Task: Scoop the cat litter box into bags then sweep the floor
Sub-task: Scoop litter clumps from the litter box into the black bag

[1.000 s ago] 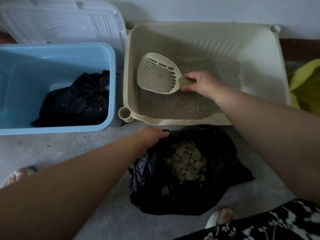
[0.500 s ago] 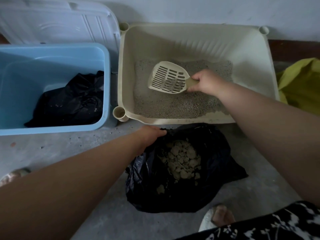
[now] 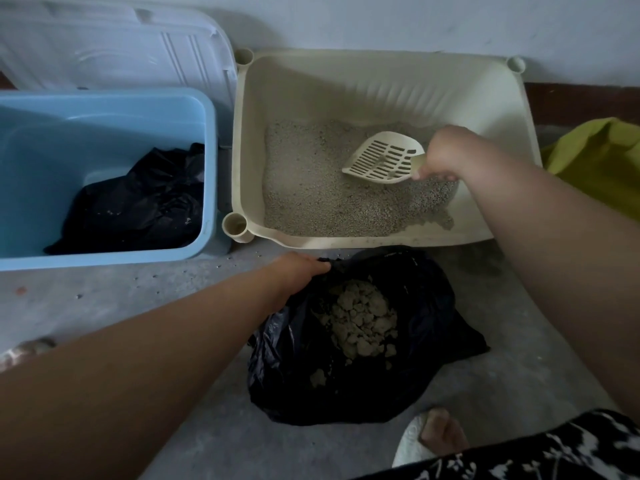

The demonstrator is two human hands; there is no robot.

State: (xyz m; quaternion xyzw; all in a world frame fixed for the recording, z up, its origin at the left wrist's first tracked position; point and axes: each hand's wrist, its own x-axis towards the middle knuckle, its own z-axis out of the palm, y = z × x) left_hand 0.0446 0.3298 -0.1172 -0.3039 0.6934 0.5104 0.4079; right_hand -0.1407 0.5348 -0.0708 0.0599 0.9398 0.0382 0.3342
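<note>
A cream litter box (image 3: pixel 388 83) stands against the wall with grey litter (image 3: pixel 311 188) in its bottom. My right hand (image 3: pixel 446 154) grips the handle of a cream slotted scoop (image 3: pixel 382 161), held just over the litter at the box's right side; the scoop looks nearly empty. In front of the box an open black bag (image 3: pixel 426 362) lies on the floor with pale litter clumps (image 3: pixel 360 318) inside. My left hand (image 3: pixel 301 270) holds the bag's rim at its far left edge.
A light blue bin (image 3: pixel 69 140) at the left holds another black bag (image 3: pixel 138 206). A white lid (image 3: pixel 114 46) leans on the wall behind it. Yellow-green fabric (image 3: pixel 599 157) lies at the right. Litter grains dot the grey floor (image 3: pixel 121 289). My slippered foot (image 3: pixel 426 438) is near the bag.
The scoop, full of litter a second ago, has sifted empty and moved right across the box with my right hand. My left hand has stayed on the bag's rim.
</note>
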